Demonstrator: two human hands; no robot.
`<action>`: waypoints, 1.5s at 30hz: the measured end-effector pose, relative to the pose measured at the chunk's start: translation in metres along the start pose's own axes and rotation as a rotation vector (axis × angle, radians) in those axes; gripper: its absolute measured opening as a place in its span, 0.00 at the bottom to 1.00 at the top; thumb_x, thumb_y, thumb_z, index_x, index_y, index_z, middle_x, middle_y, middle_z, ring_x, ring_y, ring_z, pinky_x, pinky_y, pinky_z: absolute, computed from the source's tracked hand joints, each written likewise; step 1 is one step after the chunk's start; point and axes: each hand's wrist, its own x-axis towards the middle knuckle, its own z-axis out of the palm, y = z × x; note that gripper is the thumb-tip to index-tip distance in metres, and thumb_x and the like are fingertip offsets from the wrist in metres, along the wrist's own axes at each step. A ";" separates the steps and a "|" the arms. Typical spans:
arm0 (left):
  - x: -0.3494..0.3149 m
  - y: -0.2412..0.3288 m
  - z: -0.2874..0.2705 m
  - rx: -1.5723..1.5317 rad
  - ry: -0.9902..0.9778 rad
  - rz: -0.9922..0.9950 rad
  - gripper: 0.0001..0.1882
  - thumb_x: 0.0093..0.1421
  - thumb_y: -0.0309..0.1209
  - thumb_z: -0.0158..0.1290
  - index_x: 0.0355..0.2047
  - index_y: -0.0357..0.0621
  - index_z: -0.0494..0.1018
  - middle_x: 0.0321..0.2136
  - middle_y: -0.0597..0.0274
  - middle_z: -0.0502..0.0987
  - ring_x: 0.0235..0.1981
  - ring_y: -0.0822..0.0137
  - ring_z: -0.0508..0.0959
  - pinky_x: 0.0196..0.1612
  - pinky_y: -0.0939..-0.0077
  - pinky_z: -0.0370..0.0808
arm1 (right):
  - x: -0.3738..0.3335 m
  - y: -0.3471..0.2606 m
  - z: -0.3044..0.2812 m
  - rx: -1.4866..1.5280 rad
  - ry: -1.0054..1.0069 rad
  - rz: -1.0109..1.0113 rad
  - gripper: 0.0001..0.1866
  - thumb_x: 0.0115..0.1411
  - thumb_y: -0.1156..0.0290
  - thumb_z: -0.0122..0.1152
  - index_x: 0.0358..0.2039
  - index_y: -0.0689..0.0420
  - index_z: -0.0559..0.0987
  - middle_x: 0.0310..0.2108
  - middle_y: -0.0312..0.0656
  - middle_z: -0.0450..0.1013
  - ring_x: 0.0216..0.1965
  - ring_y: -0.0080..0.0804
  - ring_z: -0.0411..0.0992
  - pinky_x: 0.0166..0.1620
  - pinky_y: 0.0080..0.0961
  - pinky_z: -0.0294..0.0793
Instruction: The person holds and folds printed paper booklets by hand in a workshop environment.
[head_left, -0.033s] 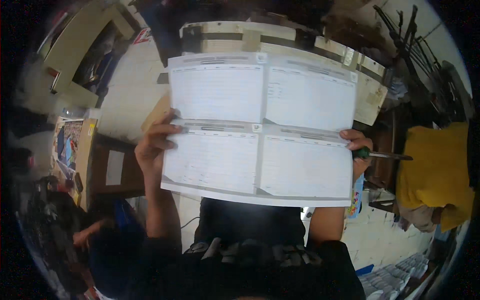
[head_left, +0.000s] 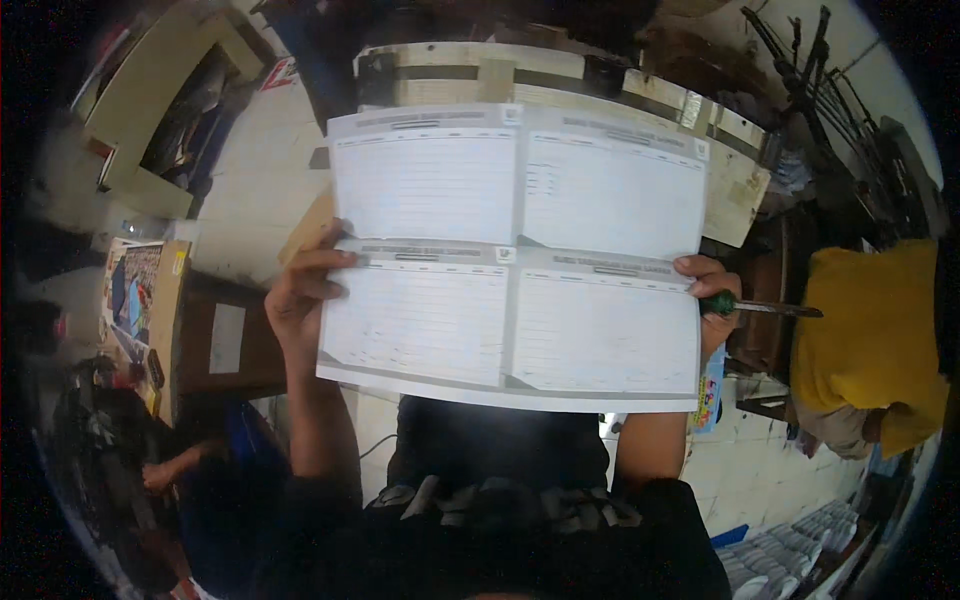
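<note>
A large white paper sheet [head_left: 420, 200], printed with four table-like forms under grey header bands, is held up before me and hides what lies behind it. My left hand [head_left: 312, 280] pinches its left edge, fingers over the front. At the opposite edge my right hand [head_left: 712, 290] grips the paper and also a screwdriver [head_left: 722, 303] with a green handle. The screwdriver's dark shaft points right, away from the sheet.
Beyond the sheet lies a worn pale board [head_left: 560, 62] with dark strips. A yellow cloth [head_left: 865, 350] hangs at the right, below long dark rods [head_left: 820, 90]. At left stands a brown cabinet [head_left: 230, 340]; another person's arm [head_left: 175, 468] shows lower left.
The sheet and both hands have shifted slightly to the left, the screwdriver with them. Both hands keep their hold. The other person's arm at lower left has moved a little.
</note>
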 end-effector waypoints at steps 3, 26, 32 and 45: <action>-0.001 -0.004 -0.003 -0.019 0.006 -0.030 0.12 0.49 0.18 0.59 0.18 0.41 0.66 0.35 0.51 0.79 0.54 0.46 0.72 0.57 0.53 0.66 | 0.001 -0.006 0.012 -0.091 0.031 -0.024 0.14 0.51 0.72 0.68 0.28 0.56 0.68 0.34 0.53 0.75 0.39 0.37 0.75 0.48 0.34 0.72; -0.006 -0.015 -0.008 -0.120 0.022 -0.005 0.10 0.52 0.26 0.61 0.22 0.43 0.69 0.35 0.53 0.80 0.55 0.49 0.71 0.58 0.53 0.65 | 0.002 -0.012 0.018 -0.164 -0.014 0.110 0.13 0.49 0.80 0.66 0.29 0.57 0.69 0.35 0.52 0.76 0.43 0.40 0.75 0.51 0.38 0.69; -0.003 -0.021 -0.006 -0.184 -0.019 -0.053 0.10 0.53 0.28 0.60 0.23 0.41 0.70 0.37 0.48 0.78 0.55 0.47 0.69 0.59 0.50 0.63 | 0.005 -0.008 0.008 -0.153 -0.038 0.138 0.11 0.49 0.83 0.63 0.29 0.57 0.70 0.37 0.54 0.76 0.45 0.42 0.74 0.53 0.42 0.68; 0.017 -0.046 0.035 -0.169 0.073 -0.680 0.14 0.62 0.28 0.51 0.46 0.33 0.70 0.41 0.56 0.76 0.42 0.68 0.74 0.48 0.73 0.70 | 0.053 0.004 0.003 -0.640 0.114 0.590 0.12 0.55 0.68 0.65 0.35 0.63 0.78 0.15 0.33 0.68 0.16 0.18 0.64 0.21 0.18 0.64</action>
